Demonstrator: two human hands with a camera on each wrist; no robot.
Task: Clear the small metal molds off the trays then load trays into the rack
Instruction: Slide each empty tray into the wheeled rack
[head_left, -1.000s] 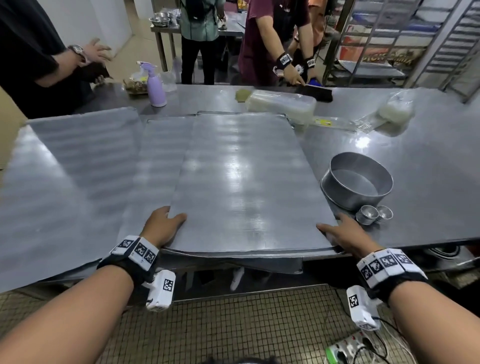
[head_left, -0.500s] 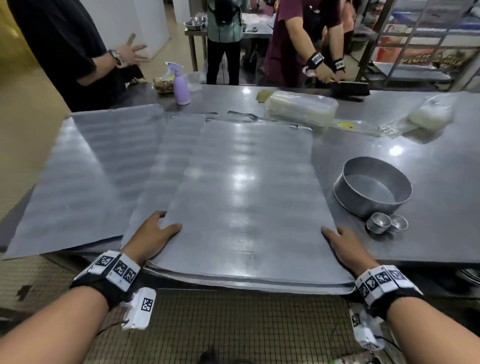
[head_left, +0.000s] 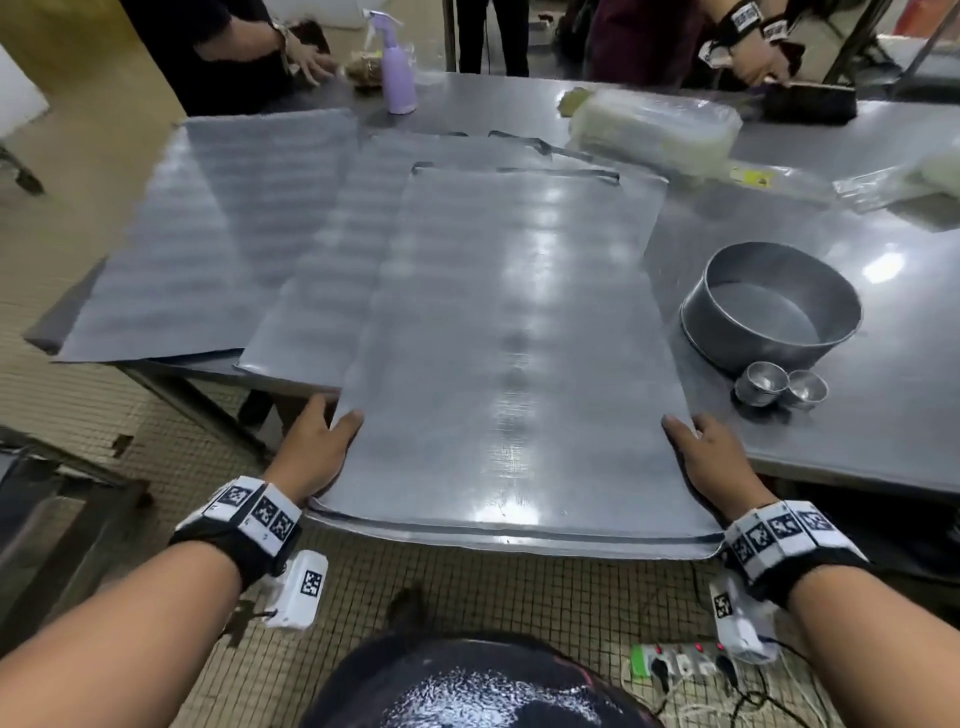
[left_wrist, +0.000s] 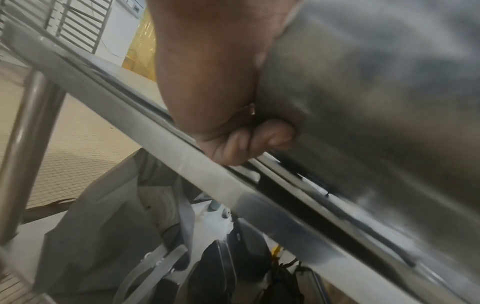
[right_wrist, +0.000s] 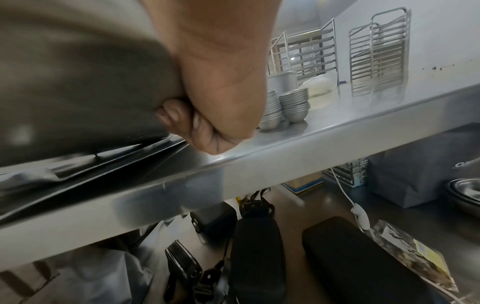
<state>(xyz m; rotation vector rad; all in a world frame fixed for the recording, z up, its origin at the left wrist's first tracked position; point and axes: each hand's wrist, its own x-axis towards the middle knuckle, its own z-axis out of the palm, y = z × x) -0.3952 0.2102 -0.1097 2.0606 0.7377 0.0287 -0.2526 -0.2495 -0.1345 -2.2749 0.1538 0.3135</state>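
Note:
A bare flat metal tray (head_left: 509, 338) is held off the table's near edge, its front end over the floor. My left hand (head_left: 317, 447) grips its left edge, thumb on top and fingers (left_wrist: 249, 142) curled under the tray (left_wrist: 376, 72). My right hand (head_left: 706, 457) grips the right edge the same way, fingers (right_wrist: 182, 117) curled beneath the tray (right_wrist: 78, 82). Two stacks of small metal molds (head_left: 782, 384) stand on the table right of the tray, also in the right wrist view as stacked molds (right_wrist: 283, 107). Two more trays (head_left: 317, 270) (head_left: 208, 234) lie overlapped to the left.
A round cake tin (head_left: 774, 306) sits behind the molds. A purple spray bottle (head_left: 397, 67), plastic-wrapped packs (head_left: 654, 130) and other people's hands (head_left: 311, 57) are at the table's far side. Tray racks (right_wrist: 376, 57) stand beyond the table (right_wrist: 337, 127). Bags and a power strip (head_left: 680, 665) lie on the floor.
The top tray has been pulled toward me and lifted off the table edge, both hands keeping hold of its sides. The view has dropped and moved back.

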